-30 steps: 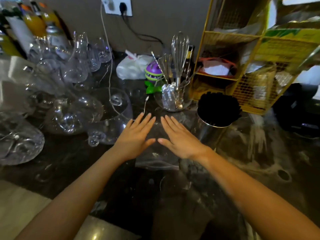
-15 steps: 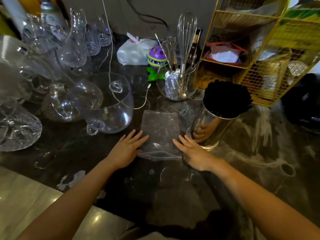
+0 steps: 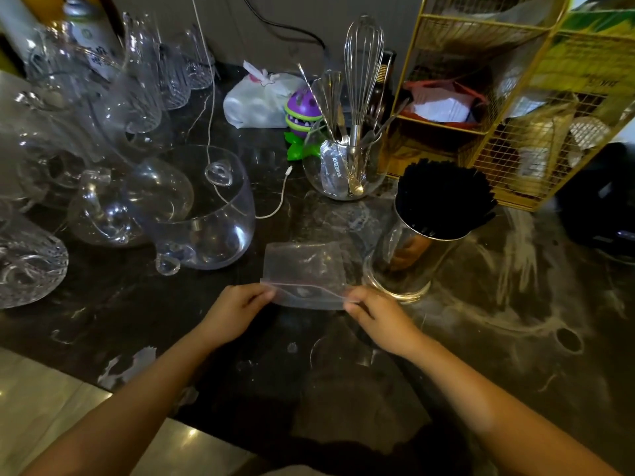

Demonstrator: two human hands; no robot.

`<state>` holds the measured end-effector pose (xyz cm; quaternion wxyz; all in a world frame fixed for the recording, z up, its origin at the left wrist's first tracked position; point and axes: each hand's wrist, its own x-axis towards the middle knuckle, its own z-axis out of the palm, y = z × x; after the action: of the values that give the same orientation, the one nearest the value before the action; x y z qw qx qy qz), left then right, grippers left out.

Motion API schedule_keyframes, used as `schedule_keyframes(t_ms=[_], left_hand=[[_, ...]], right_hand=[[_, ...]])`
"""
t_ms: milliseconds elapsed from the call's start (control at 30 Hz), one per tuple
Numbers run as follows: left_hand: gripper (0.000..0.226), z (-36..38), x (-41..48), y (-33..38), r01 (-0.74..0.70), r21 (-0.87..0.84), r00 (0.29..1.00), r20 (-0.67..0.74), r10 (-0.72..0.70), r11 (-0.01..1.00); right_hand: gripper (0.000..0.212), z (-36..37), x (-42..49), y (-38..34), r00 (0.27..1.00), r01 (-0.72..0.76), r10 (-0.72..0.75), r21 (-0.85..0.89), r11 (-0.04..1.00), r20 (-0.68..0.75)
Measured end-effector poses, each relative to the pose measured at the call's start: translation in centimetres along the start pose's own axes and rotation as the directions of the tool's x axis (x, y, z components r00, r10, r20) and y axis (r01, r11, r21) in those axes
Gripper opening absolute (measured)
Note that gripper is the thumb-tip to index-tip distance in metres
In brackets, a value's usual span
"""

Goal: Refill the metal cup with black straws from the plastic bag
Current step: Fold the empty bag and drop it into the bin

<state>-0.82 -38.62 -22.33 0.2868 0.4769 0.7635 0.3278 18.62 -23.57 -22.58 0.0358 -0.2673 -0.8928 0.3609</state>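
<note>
In the head view, the near edge of the flat plastic bag (image 3: 305,274) is pinched at its corners by the left hand (image 3: 231,312) and right hand (image 3: 381,317). The metal cup (image 3: 409,262), packed with black straws (image 3: 443,197), is seen at 2 o'clock from the bag, just beside it on the dark counter (image 3: 515,338)

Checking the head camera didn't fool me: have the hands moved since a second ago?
Yes. Judged against the metal cup, both the left hand and right hand drew back toward the person, now pinching the plastic bag at its near edge.
</note>
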Motion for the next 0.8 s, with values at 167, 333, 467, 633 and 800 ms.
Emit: schedule_keyframes(t_ms=[167,333,467,633,800], left_hand=[[0.021,0.8,0.3,0.3,0.134,-0.179,0.989,-0.037,-0.142,0.975],[0.024,1.3,1.8,0.4,0.267,-0.245,0.946,-0.116,-0.301,0.932],[0.015,1.3,2.6,0.5,0.331,-0.169,0.917,-0.174,-0.358,0.929],[0.016,1.7,3.1,1.2,0.285,0.099,0.917,-0.316,-0.242,0.953],[0.023,2.3,3.5,1.0,0.102,0.426,0.954,-0.297,0.032,0.899]], right_hand=[[0.017,0.4,0.7,-0.8,0.978,-0.068,0.109,0.224,0.972,-0.176],[0.016,1.1,2.3,-1.0,0.961,-0.171,0.223,0.277,0.945,-0.166],[0.015,1.4,4.4,-1.2,0.925,-0.325,0.361,0.247,0.913,-0.12],[0.026,1.8,4.9,-2.1,0.894,-0.395,0.408,0.103,0.913,-0.183],[0.036,1.6,4.3,-2.1,0.897,-0.353,0.347,0.028,0.935,-0.275]])
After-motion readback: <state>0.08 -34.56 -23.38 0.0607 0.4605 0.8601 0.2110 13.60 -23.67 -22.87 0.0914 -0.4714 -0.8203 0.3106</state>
